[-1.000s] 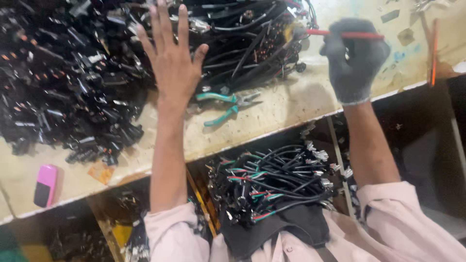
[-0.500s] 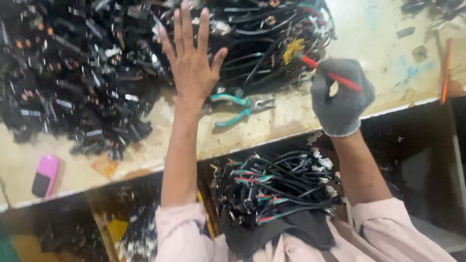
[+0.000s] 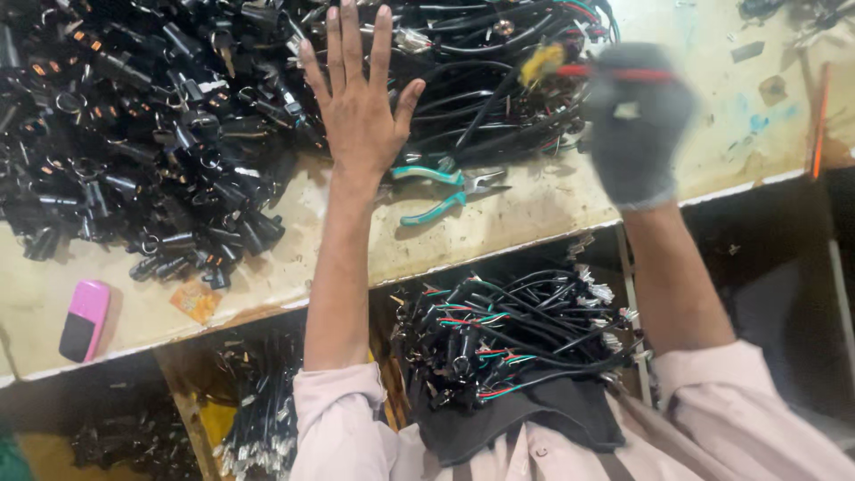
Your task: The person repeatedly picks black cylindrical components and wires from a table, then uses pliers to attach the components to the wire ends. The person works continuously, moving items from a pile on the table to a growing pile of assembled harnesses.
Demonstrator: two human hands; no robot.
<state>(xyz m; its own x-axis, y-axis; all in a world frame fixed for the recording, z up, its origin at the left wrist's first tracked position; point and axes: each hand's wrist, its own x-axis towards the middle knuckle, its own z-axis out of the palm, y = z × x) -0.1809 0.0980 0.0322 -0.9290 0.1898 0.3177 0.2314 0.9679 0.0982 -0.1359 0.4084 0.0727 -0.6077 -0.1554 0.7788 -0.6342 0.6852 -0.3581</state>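
Note:
My left hand (image 3: 358, 105) is bare and flat, fingers spread, over the edge of a pile of black connectors and cables (image 3: 151, 134) on a worn workbench (image 3: 570, 200). My right hand (image 3: 638, 125) wears a dark grey glove and is motion-blurred; it is closed around a thin red tool (image 3: 614, 71) with a yellow tip (image 3: 543, 61), above the black cable bundle (image 3: 499, 80). Teal-handled pliers (image 3: 441, 190) lie on the bench just right of my left wrist.
A bundle of black wire harnesses with red and green wires (image 3: 512, 334) rests on my lap. A pink and black object (image 3: 85, 319) lies at the bench's left front. An orange-red stick (image 3: 818, 120) lies at the right. More wires (image 3: 258, 419) sit below the bench.
My gloved right hand has risen from the bench edge up toward the cable pile, carrying the red tool. My left hand stays flat and spread, shifted slightly.

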